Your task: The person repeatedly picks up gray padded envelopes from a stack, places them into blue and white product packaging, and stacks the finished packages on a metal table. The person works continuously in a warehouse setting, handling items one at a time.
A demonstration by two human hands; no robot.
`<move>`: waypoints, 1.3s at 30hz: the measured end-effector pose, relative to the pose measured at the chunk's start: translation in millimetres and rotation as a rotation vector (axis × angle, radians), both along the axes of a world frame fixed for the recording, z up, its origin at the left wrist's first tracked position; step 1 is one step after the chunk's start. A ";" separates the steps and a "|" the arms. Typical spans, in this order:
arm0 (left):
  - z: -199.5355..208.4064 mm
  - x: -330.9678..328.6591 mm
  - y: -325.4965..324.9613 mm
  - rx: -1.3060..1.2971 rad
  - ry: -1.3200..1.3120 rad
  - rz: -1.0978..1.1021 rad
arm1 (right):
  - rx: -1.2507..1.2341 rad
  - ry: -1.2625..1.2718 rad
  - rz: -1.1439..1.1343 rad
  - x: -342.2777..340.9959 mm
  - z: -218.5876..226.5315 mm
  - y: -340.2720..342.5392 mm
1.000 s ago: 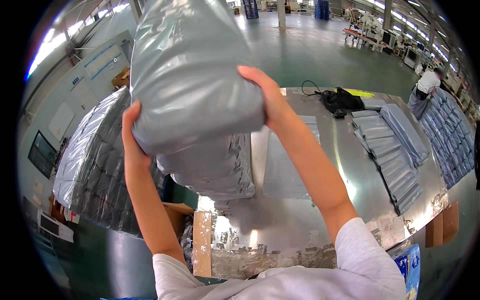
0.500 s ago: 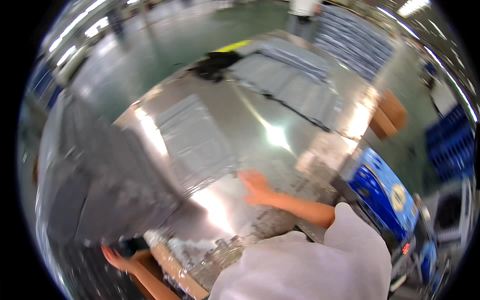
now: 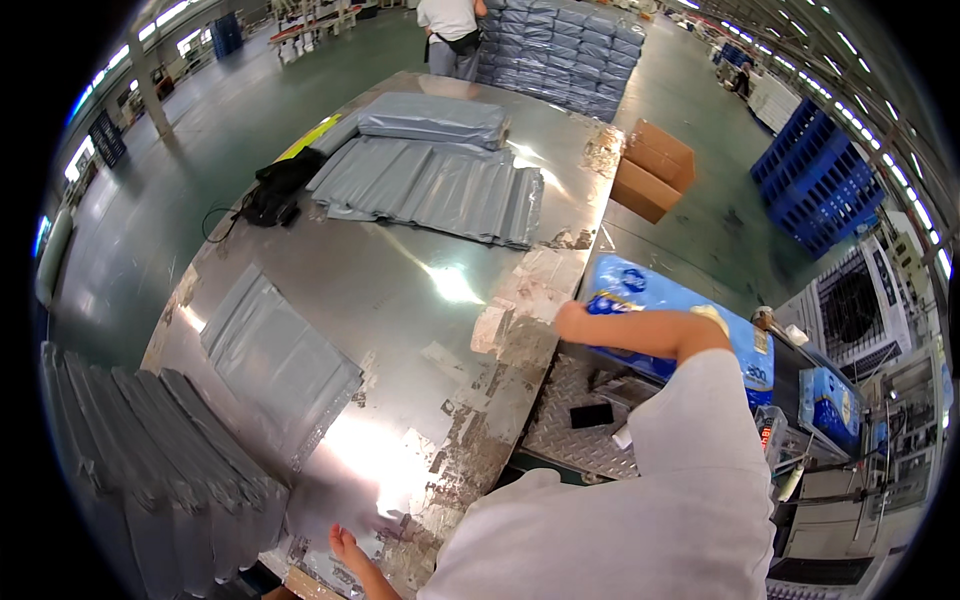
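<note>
My left hand [image 3: 347, 549] hovers over the near edge of the metal-topped table [image 3: 400, 330], its fingers loosely apart and nothing in them. My right hand [image 3: 573, 322] is curled closed at the table's right edge, beside a blue plastic package [image 3: 660, 300]; I see nothing in it. A flat grey plastic bag [image 3: 275, 355] lies on the left of the table. To the left of my left hand stands a row of grey plastic-wrapped packs [image 3: 150, 460].
Grey bags [image 3: 430, 185] lie overlapped at the far end, beside a black bag [image 3: 280, 190]. An open cardboard box [image 3: 650, 170] sits on the floor to the right. Blue plastic pallets [image 3: 820, 185] stand beyond it. A person [image 3: 450, 25] stands near stacked grey packs [image 3: 560, 55].
My right hand has left the tabletop, swung right to the blue package and curled closed. My left hand has moved right, from beside the grey packs to the table edge. The view has turned right.
</note>
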State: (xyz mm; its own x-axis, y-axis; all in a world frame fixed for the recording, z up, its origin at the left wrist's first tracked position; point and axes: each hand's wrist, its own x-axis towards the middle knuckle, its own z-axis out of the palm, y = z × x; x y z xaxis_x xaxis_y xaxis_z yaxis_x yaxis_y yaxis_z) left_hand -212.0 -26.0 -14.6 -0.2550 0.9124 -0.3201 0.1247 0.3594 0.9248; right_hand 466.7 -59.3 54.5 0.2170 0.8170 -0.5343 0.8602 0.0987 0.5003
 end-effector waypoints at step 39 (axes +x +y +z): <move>257.6 288.4 78.0 -0.077 -0.989 -0.132 | -0.216 2.796 -1.284 -168.9 -2.9 118.0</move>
State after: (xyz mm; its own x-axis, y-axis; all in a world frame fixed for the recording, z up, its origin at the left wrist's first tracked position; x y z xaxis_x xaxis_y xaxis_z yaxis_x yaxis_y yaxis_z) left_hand 76.4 52.0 243.0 0.2596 0.8819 -0.3936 -0.6450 0.4617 0.6089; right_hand 297.8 58.7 51.5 -0.3575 0.8942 -0.2696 -0.8055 -0.4413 -0.3955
